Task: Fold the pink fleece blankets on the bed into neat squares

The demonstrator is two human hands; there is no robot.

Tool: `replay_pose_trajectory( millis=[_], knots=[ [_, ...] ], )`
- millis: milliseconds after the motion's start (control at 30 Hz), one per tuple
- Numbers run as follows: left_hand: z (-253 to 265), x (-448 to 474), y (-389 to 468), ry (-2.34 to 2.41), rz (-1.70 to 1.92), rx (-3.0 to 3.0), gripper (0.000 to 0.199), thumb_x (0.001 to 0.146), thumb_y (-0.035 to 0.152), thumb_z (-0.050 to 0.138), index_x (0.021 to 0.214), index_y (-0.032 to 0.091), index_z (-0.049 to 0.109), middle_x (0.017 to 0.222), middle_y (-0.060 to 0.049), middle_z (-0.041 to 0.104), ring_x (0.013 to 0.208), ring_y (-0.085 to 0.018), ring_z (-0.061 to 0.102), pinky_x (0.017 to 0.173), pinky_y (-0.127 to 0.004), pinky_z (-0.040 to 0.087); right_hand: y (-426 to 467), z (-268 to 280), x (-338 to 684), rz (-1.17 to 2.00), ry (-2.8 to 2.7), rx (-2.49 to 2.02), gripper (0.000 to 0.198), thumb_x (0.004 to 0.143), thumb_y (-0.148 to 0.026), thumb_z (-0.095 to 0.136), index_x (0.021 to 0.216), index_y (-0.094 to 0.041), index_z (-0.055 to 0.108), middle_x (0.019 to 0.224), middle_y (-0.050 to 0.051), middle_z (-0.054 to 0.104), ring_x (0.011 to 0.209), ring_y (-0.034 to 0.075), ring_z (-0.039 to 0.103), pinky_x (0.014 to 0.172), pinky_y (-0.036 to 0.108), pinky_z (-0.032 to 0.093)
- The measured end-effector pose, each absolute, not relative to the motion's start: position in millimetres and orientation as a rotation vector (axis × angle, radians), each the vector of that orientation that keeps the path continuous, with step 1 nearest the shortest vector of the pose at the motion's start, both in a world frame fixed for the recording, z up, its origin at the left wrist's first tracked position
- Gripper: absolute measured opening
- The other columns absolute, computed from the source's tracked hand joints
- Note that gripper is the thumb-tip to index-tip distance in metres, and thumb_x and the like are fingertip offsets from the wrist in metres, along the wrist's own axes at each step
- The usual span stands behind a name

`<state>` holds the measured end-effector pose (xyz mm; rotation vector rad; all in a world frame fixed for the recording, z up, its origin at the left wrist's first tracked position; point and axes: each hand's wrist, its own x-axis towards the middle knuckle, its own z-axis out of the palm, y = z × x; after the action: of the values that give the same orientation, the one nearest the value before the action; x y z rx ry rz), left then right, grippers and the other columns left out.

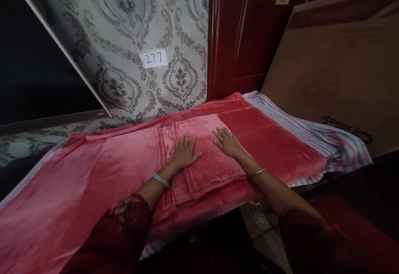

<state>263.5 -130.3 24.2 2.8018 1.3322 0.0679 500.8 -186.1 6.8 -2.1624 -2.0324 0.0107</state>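
Note:
A plush pink-red blanket is spread over a long surface, and part of it is folded in layers near the middle. On that folded section both hands lie flat, palms down. My left hand presses near its left fold, fingers spread and pointing away from me. Toward its right edge rests my right hand, also with fingers apart. Neither hand grips the fabric. A single layer of the blanket stretches out on either side of the folded part.
Beneath the blanket a striped cloth shows at the right end. A large cardboard box leans at the right, beside a dark red wooden panel. At left is a dark screen. Patterned wallpaper behind carries a paper label reading 277.

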Motion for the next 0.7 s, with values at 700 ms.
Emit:
replay_pose_trajectory(
  millis=[700],
  knots=[
    [21.9,219.9,-235.7,0.951,0.013,2.786,0.080,0.095,0.058,0.052,0.161,0.020,0.027,0.169,-0.020,0.013,0.157,-0.038,0.010,0.122,-0.067,0.014,-263.0,-6.1,455.0,-0.066,-2.189,-2.030,0.061,0.103,-0.056,0.037,0.160,-0.033,0.033,0.169,0.007,0.021,0.155,0.035,0.018,0.120,0.064,0.022]
  ],
)
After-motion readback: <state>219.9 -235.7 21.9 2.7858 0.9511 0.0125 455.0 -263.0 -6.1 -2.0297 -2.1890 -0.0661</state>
